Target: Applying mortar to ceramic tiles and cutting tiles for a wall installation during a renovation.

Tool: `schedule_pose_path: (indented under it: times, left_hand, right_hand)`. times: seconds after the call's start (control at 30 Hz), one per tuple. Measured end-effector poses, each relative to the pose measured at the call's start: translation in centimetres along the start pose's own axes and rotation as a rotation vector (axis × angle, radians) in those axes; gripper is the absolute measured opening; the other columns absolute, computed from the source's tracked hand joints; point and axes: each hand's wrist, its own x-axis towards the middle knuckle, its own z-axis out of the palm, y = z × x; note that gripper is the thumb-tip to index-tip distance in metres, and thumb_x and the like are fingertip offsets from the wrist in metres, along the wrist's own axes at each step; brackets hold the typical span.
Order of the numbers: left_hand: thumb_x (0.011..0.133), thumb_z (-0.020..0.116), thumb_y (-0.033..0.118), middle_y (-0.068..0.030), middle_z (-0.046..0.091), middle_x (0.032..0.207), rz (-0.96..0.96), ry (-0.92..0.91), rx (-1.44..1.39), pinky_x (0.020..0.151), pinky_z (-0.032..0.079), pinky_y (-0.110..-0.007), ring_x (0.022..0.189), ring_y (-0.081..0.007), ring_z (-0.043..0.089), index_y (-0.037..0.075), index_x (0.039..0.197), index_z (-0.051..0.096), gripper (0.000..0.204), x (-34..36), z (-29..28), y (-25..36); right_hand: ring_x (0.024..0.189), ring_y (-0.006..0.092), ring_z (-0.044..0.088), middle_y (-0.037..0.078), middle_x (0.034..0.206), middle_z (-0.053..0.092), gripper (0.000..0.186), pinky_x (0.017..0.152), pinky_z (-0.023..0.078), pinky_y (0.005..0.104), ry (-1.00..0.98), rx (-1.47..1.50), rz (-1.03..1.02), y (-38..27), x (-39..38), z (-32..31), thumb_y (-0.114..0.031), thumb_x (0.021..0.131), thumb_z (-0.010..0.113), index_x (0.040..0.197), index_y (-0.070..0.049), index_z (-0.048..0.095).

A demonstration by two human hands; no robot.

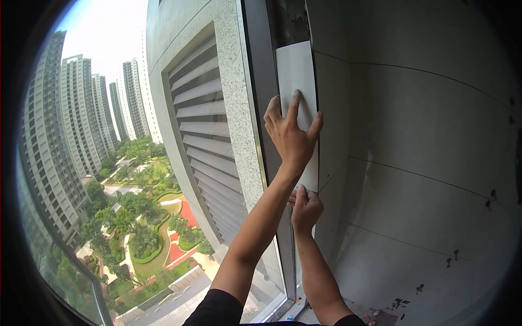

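Note:
A narrow white tile strip (295, 70) stands upright against the narrow wall face beside the window frame. My left hand (291, 127) spans its middle, with one finger pressed on the front, the thumb at the right edge and other fingers bent at the left edge. Lower down, my right hand (306, 205) is closed at the strip's lower part, fingers bunched near the window frame; its exact grip is partly hidden. Above the strip's top edge shows a dark, rough, uncovered patch of wall (291, 24).
Left of the strip run a dark window frame (258, 70) and glass, with a louvred grey facade (204, 114), towers and a garden far below. To the right is a wall of large tiles (413, 119) with thin joints. Small dark pieces (401, 301) show at lower right.

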Motion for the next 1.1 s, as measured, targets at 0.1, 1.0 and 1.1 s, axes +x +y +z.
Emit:
schedule_pose_path:
  times: [0.1,1.0,1.1]
  left_hand:
    - [0.097,0.085,0.048,-0.0282,0.048,0.166,0.128,0.031,0.042,0.126,0.041,-0.059,0.157,-0.0481,0.043,0.015,0.165,0.062,0.079,0.2,0.7,-1.0]
    - [0.107,0.070,0.043,-0.0308,0.031,0.184,0.351,-0.015,-0.216,0.139,0.022,-0.060,0.172,-0.0480,0.028,0.002,0.175,0.042,0.084,1.8,5.0,-4.8]
    - [0.107,0.069,0.043,-0.0329,0.032,0.183,0.365,-0.002,-0.208,0.139,0.023,-0.061,0.171,-0.0505,0.030,0.002,0.175,0.042,0.084,1.6,5.2,-4.4]
  right_hand:
    - [0.075,0.0221,0.084,0.018,0.093,0.085,0.042,0.069,0.070,0.0334,0.001,0.024,0.006,0.4,0.1,0.0,-0.026,0.118,0.065,0.103,0.012,0.076]
    - [0.066,0.0219,0.081,0.018,0.091,0.084,0.040,0.058,0.064,0.0318,0.010,-0.010,0.095,0.7,1.3,1.2,-0.025,0.121,0.060,0.110,0.011,0.074]
    - [0.065,0.0204,0.081,0.016,0.088,0.083,0.040,0.058,0.064,0.0312,-0.033,-0.024,0.100,1.2,1.2,0.4,-0.026,0.121,0.062,0.106,0.009,0.075]
